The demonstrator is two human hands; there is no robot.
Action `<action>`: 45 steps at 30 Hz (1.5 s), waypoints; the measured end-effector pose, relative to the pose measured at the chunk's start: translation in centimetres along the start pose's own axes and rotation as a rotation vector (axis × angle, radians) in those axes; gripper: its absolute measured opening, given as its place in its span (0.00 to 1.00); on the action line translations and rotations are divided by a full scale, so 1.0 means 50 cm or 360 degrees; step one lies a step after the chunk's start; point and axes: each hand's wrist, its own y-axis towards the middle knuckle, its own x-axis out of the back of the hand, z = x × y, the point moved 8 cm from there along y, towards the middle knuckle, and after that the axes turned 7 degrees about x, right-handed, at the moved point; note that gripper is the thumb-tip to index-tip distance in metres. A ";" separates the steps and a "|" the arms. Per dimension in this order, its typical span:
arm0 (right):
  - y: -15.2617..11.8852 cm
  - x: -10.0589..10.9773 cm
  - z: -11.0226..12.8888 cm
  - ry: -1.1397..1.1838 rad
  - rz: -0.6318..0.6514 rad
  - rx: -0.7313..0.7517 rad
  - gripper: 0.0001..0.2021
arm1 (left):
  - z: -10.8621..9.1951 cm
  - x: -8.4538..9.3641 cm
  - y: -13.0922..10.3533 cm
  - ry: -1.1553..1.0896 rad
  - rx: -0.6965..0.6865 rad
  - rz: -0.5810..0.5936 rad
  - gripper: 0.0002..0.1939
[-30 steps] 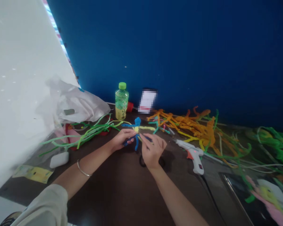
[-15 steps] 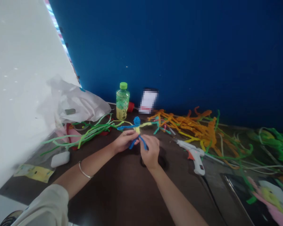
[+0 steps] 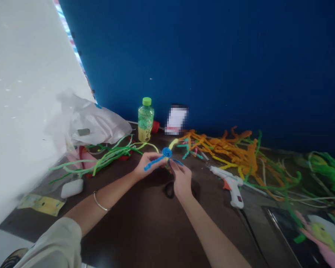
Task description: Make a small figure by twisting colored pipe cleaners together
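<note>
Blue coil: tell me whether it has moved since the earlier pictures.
Yes: judged against the bottle, the blue coil now sits lower in the view than before.

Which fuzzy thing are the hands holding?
The blue-and-yellow figure, between the left hand and right hand; the orange pile and green strands lie on the table.

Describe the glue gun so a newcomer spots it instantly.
On the dark table, look right of the right hand, just nearer than the orange fuzzy pile. The white glue gun lies there, set apart by its pistol shape, orange trigger and black cord.
</note>
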 end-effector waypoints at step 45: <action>-0.004 -0.023 -0.010 0.0295 0.0127 -0.0187 0.08 | 0.066 0.000 0.011 -0.0764 0.0390 -0.0091 0.14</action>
